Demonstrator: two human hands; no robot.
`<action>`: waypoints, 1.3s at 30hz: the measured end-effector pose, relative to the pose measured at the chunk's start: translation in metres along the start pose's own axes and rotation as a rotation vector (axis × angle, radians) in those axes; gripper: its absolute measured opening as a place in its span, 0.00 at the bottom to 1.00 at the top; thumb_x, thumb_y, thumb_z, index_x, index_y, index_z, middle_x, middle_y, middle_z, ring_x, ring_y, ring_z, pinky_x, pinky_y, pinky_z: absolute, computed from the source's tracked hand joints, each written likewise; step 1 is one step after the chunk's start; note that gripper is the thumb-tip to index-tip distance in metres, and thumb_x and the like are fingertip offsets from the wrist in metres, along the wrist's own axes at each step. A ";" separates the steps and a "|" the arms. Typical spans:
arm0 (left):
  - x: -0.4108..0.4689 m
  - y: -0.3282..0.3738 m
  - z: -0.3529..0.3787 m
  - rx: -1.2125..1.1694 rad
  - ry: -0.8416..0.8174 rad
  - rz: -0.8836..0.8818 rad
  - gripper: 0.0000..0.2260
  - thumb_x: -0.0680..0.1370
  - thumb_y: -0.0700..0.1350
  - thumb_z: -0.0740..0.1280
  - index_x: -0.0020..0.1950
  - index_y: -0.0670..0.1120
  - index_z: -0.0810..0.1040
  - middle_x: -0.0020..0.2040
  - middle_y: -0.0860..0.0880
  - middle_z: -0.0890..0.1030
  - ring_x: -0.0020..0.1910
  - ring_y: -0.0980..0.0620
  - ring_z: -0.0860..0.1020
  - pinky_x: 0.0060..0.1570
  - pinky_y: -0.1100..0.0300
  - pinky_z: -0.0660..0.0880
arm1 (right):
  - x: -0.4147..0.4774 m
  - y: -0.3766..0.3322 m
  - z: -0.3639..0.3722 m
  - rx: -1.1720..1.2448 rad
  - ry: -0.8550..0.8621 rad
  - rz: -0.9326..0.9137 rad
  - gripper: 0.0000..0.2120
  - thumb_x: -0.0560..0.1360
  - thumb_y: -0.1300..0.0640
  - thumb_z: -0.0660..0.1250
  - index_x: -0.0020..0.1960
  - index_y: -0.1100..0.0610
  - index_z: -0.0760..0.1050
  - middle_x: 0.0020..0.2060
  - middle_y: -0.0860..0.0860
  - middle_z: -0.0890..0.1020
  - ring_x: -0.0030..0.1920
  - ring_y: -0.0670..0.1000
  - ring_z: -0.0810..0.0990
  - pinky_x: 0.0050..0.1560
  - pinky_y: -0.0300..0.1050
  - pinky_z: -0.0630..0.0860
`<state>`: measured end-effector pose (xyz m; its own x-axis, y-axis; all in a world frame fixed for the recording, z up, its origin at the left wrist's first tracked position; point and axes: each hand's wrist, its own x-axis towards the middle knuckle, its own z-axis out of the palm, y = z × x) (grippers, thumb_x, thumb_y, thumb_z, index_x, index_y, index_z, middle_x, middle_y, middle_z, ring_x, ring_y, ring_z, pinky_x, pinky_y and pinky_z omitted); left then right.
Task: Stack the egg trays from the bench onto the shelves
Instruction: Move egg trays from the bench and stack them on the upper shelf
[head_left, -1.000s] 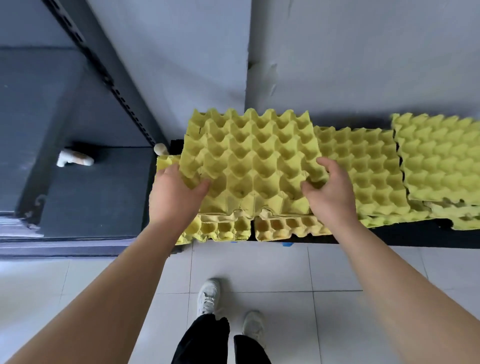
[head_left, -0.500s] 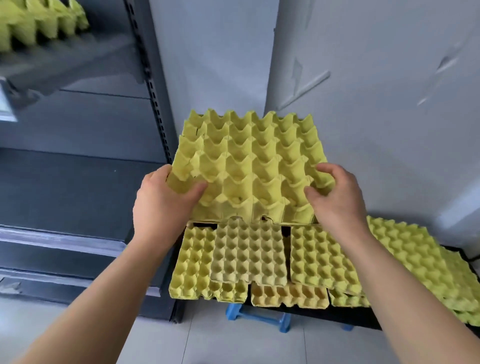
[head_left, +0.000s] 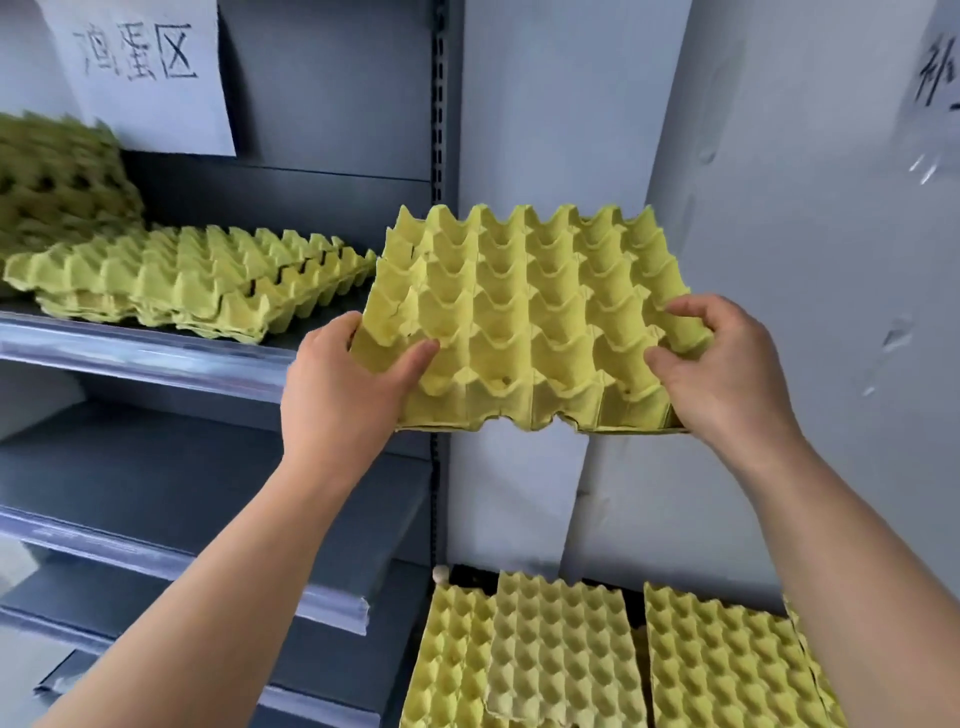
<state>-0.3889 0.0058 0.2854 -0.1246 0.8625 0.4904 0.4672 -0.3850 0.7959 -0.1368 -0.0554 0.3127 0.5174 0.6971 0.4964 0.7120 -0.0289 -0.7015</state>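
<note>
Yellow-green egg tray (head_left: 530, 317) held in mid-air, cups up, tilted slightly toward camera, level with upper shelf (head_left: 145, 353) and just right of shelf upright (head_left: 440, 104). Left hand (head_left: 343, 395) clamped on tray's near-left corner, thumb on top in a cup, fingers underneath. Right hand (head_left: 722, 374) clamped on near-right edge, thumb and curled fingers over the rim. Both arms raised, bare forearms in view.

On upper shelf: low stack of same trays (head_left: 197, 280), slightly fanned, near held tray's left edge, touching or not unclear. Taller stack (head_left: 57, 176) further left, partly cut off by frame. Paper sign with handwritten characters (head_left: 140, 67) hanging above that stack. Lower shelves (head_left: 182, 561) bare in visible part.

Bottom right: more trays on bench (head_left: 561, 660), overlapping, a second pile (head_left: 727, 670) beside them. Small pale round object (head_left: 440, 574) at bench's back-left corner, identity unclear. Grey wall (head_left: 805, 260) behind, scuffed.
</note>
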 end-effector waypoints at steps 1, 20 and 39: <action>0.008 -0.003 -0.011 0.002 0.018 0.011 0.26 0.70 0.61 0.72 0.61 0.46 0.76 0.52 0.57 0.73 0.52 0.57 0.70 0.50 0.57 0.68 | 0.001 -0.014 0.006 0.008 0.006 -0.008 0.18 0.71 0.56 0.69 0.60 0.46 0.73 0.61 0.51 0.75 0.49 0.52 0.77 0.54 0.49 0.75; 0.187 -0.119 -0.196 0.085 0.038 -0.031 0.40 0.67 0.61 0.74 0.73 0.44 0.66 0.69 0.47 0.72 0.68 0.48 0.69 0.61 0.55 0.68 | 0.023 -0.227 0.201 0.012 -0.064 -0.035 0.18 0.73 0.56 0.67 0.62 0.47 0.72 0.64 0.51 0.73 0.43 0.52 0.74 0.47 0.44 0.71; 0.290 -0.198 -0.222 0.112 0.055 -0.051 0.35 0.71 0.58 0.73 0.73 0.43 0.68 0.68 0.45 0.73 0.44 0.59 0.76 0.46 0.61 0.69 | 0.053 -0.279 0.308 -0.163 -0.186 0.009 0.18 0.73 0.49 0.67 0.62 0.48 0.72 0.58 0.52 0.74 0.39 0.53 0.79 0.29 0.39 0.65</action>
<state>-0.7121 0.2589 0.3491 -0.1966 0.8596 0.4716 0.5537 -0.2996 0.7769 -0.4541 0.2106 0.3774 0.4386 0.8156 0.3774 0.7826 -0.1402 -0.6066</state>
